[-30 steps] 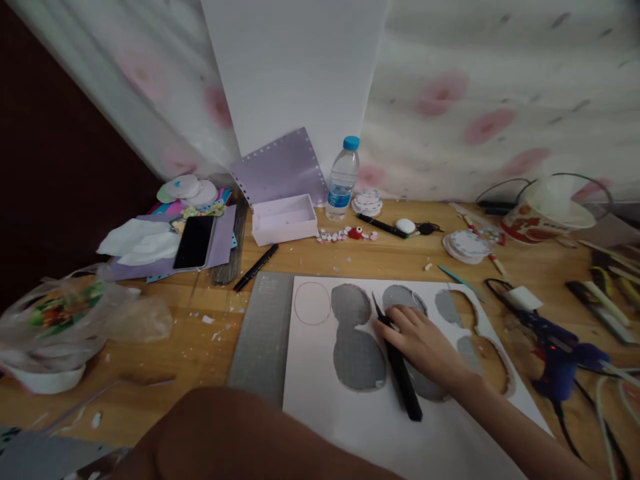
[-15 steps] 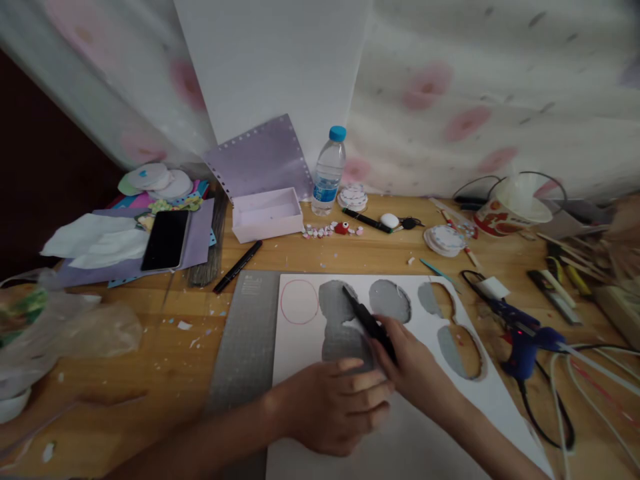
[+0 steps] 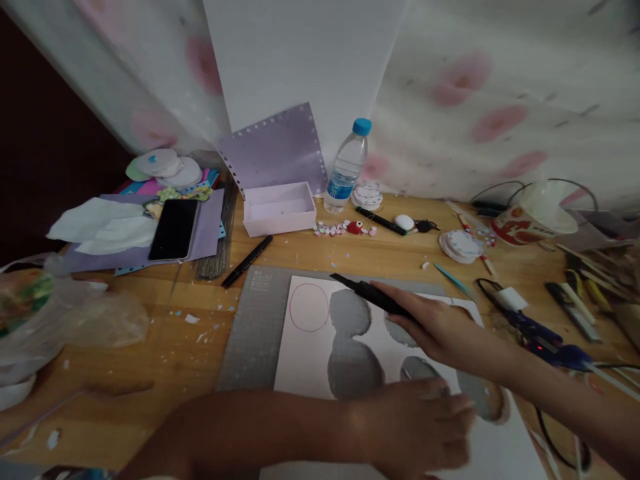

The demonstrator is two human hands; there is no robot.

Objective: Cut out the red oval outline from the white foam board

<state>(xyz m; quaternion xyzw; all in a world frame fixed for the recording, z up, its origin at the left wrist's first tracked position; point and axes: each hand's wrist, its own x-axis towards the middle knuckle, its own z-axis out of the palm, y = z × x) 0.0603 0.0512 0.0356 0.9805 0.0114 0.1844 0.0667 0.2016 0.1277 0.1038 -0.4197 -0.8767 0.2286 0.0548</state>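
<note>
My right hand (image 3: 425, 320) is closed round a black utility knife (image 3: 383, 298), whose dark blade end points left over the top edge of a white sheet (image 3: 305, 363). Several rounded holes are cut in this sheet, with grey showing through them. A circle drawn in red (image 3: 310, 308) marks its upper left corner. Low over the sheet's right part is my left hand (image 3: 420, 427), back upward, fingers loosely bent, somewhat apart and a little blurred. I see nothing held in it. Beneath the sheet lies a grey cutting mat (image 3: 250, 333).
Behind the mat stand a water bottle (image 3: 345, 167) and a white box (image 3: 280, 210). A black marker (image 3: 247, 261) and a phone (image 3: 174, 229) lie left. On the right are a blue glue gun (image 3: 543, 340) with cords and a paper tub (image 3: 533, 223). Scraps dot the wooden table (image 3: 175, 367).
My left hand has slid right across the sheet. My right hand has lifted and turned the knife, which now lies flatter near the sheet's top edge. The view has shifted slightly.
</note>
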